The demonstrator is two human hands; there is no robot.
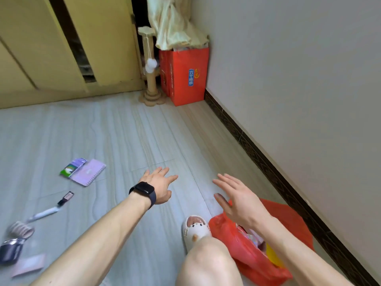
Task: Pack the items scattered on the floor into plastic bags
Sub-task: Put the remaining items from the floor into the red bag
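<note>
A red plastic bag point(247, 252) lies on the floor at the lower right beside my knee, its mouth showing colourful items inside. My right hand point(241, 199) hovers just above it, fingers spread and empty. My left hand point(158, 184), with a black watch on the wrist, is stretched out over bare floor, also empty with fingers apart. At the left lie a purple spiral notebook point(88, 172), a green-and-purple packet point(71, 167), a white tube point(44, 213), a small dark-capped item point(66, 198), tape rolls point(20, 229), a dark pouch point(10, 252) and a pink card point(28, 265).
A red paper gift bag point(187, 77) stands in the far corner under pale cloth, next to a cardboard cat scratching post point(151, 79). Yellow cabinet doors point(41, 44) line the back. A wall with dark skirting point(288, 182) runs along the right. My white slipper point(195, 228) is by the bag.
</note>
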